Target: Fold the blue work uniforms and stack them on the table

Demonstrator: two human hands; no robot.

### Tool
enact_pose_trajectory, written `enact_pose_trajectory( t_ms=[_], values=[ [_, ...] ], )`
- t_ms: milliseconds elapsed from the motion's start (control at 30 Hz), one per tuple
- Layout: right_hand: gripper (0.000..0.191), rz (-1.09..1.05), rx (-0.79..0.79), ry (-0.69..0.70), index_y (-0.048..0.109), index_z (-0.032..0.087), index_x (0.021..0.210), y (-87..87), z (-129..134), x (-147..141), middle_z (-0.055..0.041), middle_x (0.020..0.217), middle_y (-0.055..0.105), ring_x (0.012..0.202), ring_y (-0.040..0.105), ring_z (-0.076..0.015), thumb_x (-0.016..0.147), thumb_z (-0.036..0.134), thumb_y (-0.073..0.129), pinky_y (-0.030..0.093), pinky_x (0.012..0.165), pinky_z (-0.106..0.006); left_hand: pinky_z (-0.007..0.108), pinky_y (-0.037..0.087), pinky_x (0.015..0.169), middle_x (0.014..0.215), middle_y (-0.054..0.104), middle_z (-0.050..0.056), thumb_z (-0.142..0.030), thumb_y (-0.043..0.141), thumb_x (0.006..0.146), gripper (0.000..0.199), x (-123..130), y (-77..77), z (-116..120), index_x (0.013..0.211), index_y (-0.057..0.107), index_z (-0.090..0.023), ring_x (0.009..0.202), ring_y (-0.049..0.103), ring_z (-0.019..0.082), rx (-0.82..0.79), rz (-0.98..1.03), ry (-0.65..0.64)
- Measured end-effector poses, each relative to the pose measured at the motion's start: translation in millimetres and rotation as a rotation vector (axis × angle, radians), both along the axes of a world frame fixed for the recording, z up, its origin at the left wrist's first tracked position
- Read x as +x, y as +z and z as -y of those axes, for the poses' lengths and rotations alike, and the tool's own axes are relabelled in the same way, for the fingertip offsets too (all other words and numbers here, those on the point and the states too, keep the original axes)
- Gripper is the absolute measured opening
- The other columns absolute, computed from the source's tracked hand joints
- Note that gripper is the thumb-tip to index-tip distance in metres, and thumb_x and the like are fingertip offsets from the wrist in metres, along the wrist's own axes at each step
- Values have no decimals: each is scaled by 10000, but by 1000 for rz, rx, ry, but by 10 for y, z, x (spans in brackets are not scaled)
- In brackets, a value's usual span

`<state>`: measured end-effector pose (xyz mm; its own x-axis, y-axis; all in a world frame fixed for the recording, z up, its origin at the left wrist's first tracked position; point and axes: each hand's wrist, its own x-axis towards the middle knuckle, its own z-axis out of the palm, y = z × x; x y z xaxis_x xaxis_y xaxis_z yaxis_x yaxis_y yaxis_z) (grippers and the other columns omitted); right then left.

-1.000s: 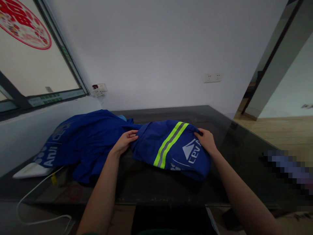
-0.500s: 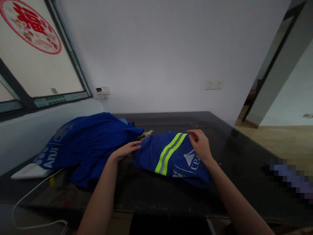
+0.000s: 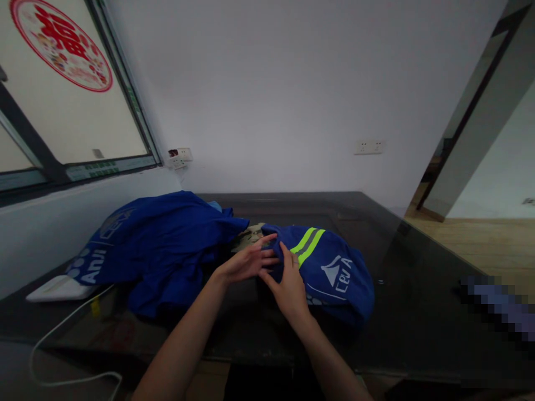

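Observation:
A folded blue garment (image 3: 330,262) with a yellow-green and grey reflective stripe and white lettering lies on the dark table. At its left end is my left hand (image 3: 251,260), palm partly turned up, fingers spread against the cloth edge. My right hand (image 3: 288,281) is beside it, thumb and fingers apart over the garment's left part, close to the left fingertips. Whether the fingertips pinch any cloth is hard to see. To the left lies a crumpled blue garment (image 3: 163,245) with printed letters. Camouflage-patterned cloth (image 3: 247,236) shows between the two garments.
A white flat object (image 3: 58,289) sits under the left garment, with a white cable (image 3: 37,345) running off the table's front left. A pixelated patch (image 3: 501,306) covers something at the right edge. Behind the dark table (image 3: 409,301) stands a wall with sockets.
My right hand has moved left from the garment's far right corner to its left end. My left hand has shifted right, and the garment's left end is now folded inward, uncovering more camouflage cloth.

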<state>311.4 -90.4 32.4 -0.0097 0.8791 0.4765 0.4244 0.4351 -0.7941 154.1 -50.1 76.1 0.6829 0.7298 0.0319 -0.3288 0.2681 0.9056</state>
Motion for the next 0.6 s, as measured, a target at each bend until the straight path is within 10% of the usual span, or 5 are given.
enact_pose_trajectory(
  t_ms=[167, 367, 600],
  values=[
    [484, -246, 11, 5, 457, 215, 1305, 180, -38, 217, -107, 1180, 601, 1071, 589, -251, 840, 314, 548, 464, 961, -443, 404, 461, 895, 1139, 671, 130, -357, 627, 806, 627, 72, -22, -16, 1387, 420, -243, 1062, 637, 259, 18, 22, 15],
    [482, -424, -87, 117, 488, 236, 1279, 361, 16, 459, -66, 1099, 663, 970, 643, -228, 814, 326, 576, 525, 872, -392, 372, 511, 819, 921, 706, 94, -337, 666, 748, 393, -201, -219, -383, 1080, 597, -138, 796, 675, 199, 332, -321, 742],
    [442, -418, -149, 300, 608, 251, 1174, 717, 287, 697, -49, 1174, 668, 1099, 614, -248, 760, 376, 695, 470, 991, -428, 444, 380, 1051, 1374, 511, 140, -261, 776, 632, 757, 189, -357, -657, 1336, 503, -197, 1320, 413, 304, 619, -472, 603]
  ],
)
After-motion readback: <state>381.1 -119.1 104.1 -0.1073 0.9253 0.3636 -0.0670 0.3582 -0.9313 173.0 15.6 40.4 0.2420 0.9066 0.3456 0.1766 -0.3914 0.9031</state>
